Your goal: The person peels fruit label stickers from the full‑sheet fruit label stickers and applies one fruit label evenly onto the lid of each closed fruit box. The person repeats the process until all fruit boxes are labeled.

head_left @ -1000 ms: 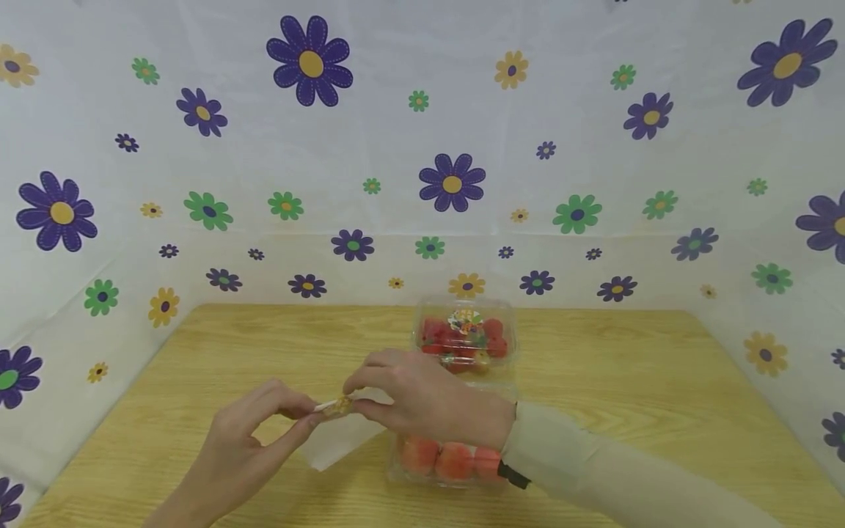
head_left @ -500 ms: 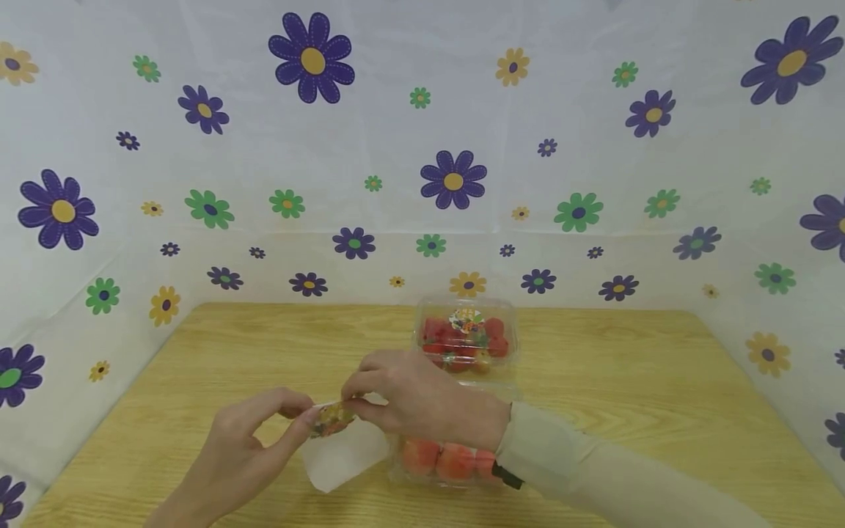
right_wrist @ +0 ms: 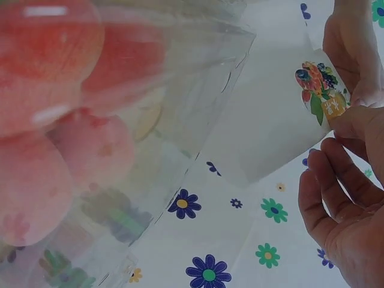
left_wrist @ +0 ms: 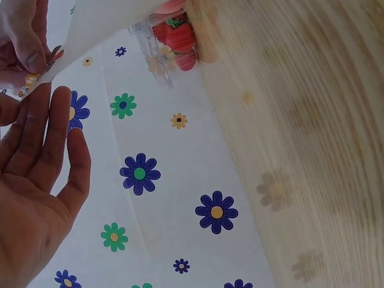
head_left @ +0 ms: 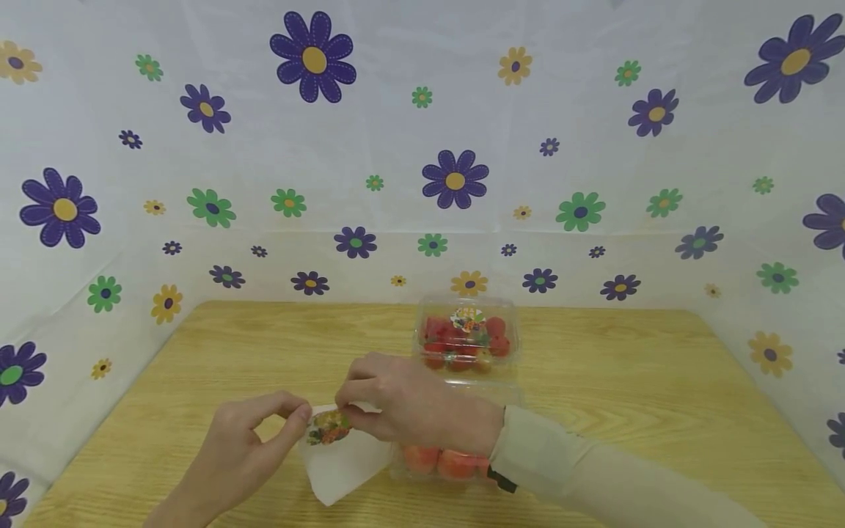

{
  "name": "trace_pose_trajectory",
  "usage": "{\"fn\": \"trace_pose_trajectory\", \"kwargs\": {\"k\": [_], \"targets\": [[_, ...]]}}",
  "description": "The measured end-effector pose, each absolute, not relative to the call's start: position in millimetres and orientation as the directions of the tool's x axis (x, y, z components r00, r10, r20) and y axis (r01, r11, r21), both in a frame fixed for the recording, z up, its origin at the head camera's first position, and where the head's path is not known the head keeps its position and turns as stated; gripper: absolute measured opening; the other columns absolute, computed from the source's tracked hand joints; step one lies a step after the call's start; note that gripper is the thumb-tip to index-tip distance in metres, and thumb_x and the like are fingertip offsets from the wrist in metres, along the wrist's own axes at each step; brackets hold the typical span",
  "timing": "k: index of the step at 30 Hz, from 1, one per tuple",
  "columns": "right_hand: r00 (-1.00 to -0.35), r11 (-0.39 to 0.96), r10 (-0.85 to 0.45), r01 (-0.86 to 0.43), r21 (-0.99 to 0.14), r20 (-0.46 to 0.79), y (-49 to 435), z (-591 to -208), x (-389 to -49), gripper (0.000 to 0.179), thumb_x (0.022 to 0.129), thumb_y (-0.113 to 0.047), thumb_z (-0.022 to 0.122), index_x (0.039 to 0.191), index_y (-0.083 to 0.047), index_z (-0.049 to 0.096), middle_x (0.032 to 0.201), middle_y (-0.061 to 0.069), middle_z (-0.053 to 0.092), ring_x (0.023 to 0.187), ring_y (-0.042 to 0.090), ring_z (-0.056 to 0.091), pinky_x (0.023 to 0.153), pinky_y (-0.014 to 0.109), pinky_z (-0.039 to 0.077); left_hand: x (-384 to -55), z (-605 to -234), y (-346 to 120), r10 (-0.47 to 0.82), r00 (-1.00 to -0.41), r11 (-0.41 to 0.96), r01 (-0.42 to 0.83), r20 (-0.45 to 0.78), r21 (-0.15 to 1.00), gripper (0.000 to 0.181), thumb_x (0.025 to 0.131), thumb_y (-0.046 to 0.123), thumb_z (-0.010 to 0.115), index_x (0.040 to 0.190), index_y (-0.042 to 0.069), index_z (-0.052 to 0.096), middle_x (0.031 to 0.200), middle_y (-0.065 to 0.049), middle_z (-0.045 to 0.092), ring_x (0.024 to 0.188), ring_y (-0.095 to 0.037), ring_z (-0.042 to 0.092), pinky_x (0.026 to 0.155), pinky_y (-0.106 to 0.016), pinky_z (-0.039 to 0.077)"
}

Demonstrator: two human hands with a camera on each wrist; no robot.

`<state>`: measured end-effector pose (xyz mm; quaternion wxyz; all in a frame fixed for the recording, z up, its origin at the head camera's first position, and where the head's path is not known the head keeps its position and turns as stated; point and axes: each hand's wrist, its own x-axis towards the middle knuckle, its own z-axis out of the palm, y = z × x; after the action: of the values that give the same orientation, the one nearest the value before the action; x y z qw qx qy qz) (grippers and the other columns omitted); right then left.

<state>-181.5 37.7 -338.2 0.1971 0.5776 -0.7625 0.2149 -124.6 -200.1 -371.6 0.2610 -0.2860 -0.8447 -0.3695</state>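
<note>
White paper (head_left: 346, 466) pinched at its upper edge, fruit sticker (head_left: 328, 427) in view

From my end of the feed I count 2 hands on 1 sheet. The left hand (head_left: 240, 444) pinches the paper's left corner between thumb and forefinger. The right hand (head_left: 409, 400) grips the upper edge, its thumb over 1 end of the sticker. I read that double pinch as a way to hold the edge taut; the rest of the sheet slopes toward me, which leaves the printed face uncovered. I cannot tell whether its lower corner touches the table (head_left: 627, 381).

The paper is left of the near box (right_wrist: 198, 54), clear plastic with round red fruit (head_left: 455, 463) inside, so the right forearm, in a pale sleeve (head_left: 548, 447), crosses over that box to reach it. Perhaps working off to the side keeps both hands free of the lid.

Behind stands the far box (head_left: 429, 306), holding what look like strawberries (head_left: 499, 345). Its lid bears a similar label (head_left: 467, 320), placed, I suppose, where it reads easily from above.
</note>
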Motion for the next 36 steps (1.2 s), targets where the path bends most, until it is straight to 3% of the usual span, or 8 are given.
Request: {"fn": "trace_pose_trajectory", "kwargs": {"k": [10,18,25,29,36], "targets": [[-0.281,0.218,-0.818,-0.959,-0.183,0.502,38.9,-340.2,-181.1,0.003,0.093,-0.012,0.075,0.095,-0.013,0.077,0.091,-0.004,0.07,0.083,0.004,0.061,0.078,0.003,0.046,-121.6,-366.8,-199.3,0.225,-0.788,0.635,0.564,0.572,0.527,0.025,0.091,-0.004,0.071,0.085,0.02,0.074,0.071,0.017,0.07,0.062,0.005,0.059,0.059,-0.012,0.048],[-0.296,0.217,-0.821,-0.953,-0.213,0.489,40.3,-340.2,-179.8,0.006,0.092,-0.011,0.076,0.098,-0.013,0.075,0.092,-0.004,0.069,0.085,0.006,0.06,0.08,0.004,0.047,-120.7,-365.0,-198.1,0.151,-0.884,0.651,0.425,0.442,0.629,0.013,0.099,0.008,0.067,0.092,0.017,0.074,0.082,0.011,0.076,0.075,0.004,0.067,0.066,-0.02,0.057],[-0.324,0.234,-0.825,-0.941,-0.243,0.462,41.9,-339.0,-178.2,0.006,0.094,-0.011,0.074,0.1,-0.012,0.075,0.096,-0.003,0.072,0.087,0.005,0.063,0.081,0.002,0.046,-121.8,-358.7,-206.6,0.151,-0.964,0.559,0.267,0.22,0.785,0.01,0.101,0.019,0.066,0.102,0.013,0.074,0.099,0.001,0.077,0.087,-0.001,0.072,0.076,-0.022,0.061],[-0.316,0.213,-0.827,-0.941,-0.261,0.466,41.6,-339.9,-178.1,0.006,0.093,-0.009,0.074,0.099,-0.011,0.075,0.095,-0.003,0.072,0.087,0.006,0.063,0.08,0.002,0.046,-122.1,-355.1,-210.9,0.141,-0.982,0.55,0.182,0.124,0.815,0.01,0.099,0.022,0.07,0.104,0.014,0.074,0.103,-0.001,0.076,0.085,-0.004,0.072,0.072,-0.023,0.06],[-0.3,0.18,-0.826,-0.943,-0.281,0.478,38.8,-342.9,-179.6,0.007,0.092,-0.007,0.075,0.099,-0.01,0.076,0.096,-0.002,0.073,0.088,0.006,0.064,0.083,0.003,0.047,-123.4,-354.7,-211.4,0.106,-0.99,0.571,0.138,0.094,0.81,0.009,0.096,0.022,0.073,0.104,0.016,0.075,0.102,0.001,0.077,0.079,-0.005,0.072,0.068,-0.025,0.06]]}}
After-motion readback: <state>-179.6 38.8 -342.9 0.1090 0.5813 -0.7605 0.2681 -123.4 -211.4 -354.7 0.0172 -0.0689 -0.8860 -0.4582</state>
